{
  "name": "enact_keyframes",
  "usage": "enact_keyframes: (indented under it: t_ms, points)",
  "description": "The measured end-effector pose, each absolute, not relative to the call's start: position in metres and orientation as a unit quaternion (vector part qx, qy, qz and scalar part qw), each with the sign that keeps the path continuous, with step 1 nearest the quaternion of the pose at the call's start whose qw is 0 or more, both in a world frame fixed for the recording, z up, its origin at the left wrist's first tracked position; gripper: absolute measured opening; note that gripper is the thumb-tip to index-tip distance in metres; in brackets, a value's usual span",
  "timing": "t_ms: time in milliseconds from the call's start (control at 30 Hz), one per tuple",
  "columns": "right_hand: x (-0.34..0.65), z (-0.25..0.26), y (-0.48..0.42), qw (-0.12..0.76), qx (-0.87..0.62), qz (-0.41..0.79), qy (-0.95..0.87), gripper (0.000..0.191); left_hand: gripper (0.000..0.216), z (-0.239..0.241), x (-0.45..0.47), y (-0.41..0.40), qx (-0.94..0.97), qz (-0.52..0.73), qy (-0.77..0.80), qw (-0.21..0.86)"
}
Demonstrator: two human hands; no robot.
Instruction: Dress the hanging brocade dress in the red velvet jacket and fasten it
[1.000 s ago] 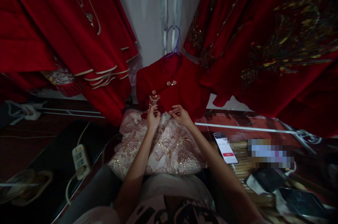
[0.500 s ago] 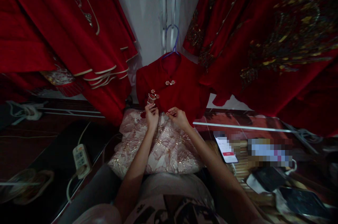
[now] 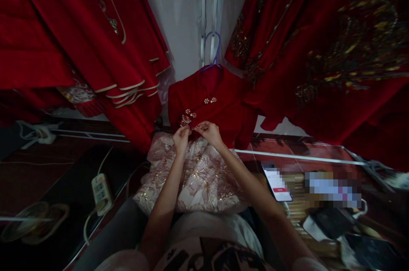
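Observation:
A small red dress top [image 3: 220,107] hangs on a purple hanger [image 3: 211,51] in front of me, with a pearl clasp [image 3: 210,100] at its collar and a gold tasselled ornament [image 3: 187,118] lower on its front. Its pale pink and gold embroidered skirt [image 3: 198,177] spreads over my lap. My left hand [image 3: 180,139] is pinched closed right under the ornament. My right hand [image 3: 207,131] is closed in a pinch beside it, fingertips at the ornament's lower edge. What each pinch grips is too small to make out.
Large red embroidered garments hang at left [image 3: 73,36] and right [image 3: 322,49]. A white power strip [image 3: 100,188] with its cable lies on the dark surface at left. A lit phone [image 3: 276,183] and other dark items lie at right. A white wall [image 3: 183,15] is behind.
Both hands rose and moved closer together toward the gold ornament; the right hand shifted left until its fingertips meet the left hand's there.

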State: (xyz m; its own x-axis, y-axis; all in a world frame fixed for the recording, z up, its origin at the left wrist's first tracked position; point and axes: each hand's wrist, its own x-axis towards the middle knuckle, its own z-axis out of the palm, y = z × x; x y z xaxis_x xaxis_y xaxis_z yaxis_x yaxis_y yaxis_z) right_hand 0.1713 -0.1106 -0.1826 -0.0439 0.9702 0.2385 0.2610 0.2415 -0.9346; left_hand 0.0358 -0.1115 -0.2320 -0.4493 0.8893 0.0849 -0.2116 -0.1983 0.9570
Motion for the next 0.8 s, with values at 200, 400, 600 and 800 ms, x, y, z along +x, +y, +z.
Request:
enact_keyframes:
  t_ms: [200, 400, 600, 800]
  points:
    - [0.152, -0.189, -0.102, 0.482, -0.523, 0.319, -0.627, 0.011, 0.03, -0.226, 0.032, -0.116, 0.31, 0.695, 0.473, 0.445]
    - [0.149, -0.194, -0.104, 0.496, -0.512, 0.302, -0.634, 0.007, 0.033, -0.23, 0.029, -0.116, 0.352, 0.675, 0.473, 0.444]
    - [0.149, -0.192, -0.105, 0.48, -0.522, 0.291, -0.643, 0.005, 0.031, -0.231, 0.027, -0.117, 0.352, 0.669, 0.475, 0.451]
    - [0.149, -0.198, -0.103, 0.471, -0.522, 0.26, -0.662, 0.005, 0.032, -0.229, 0.023, -0.112, 0.35, 0.662, 0.479, 0.459]
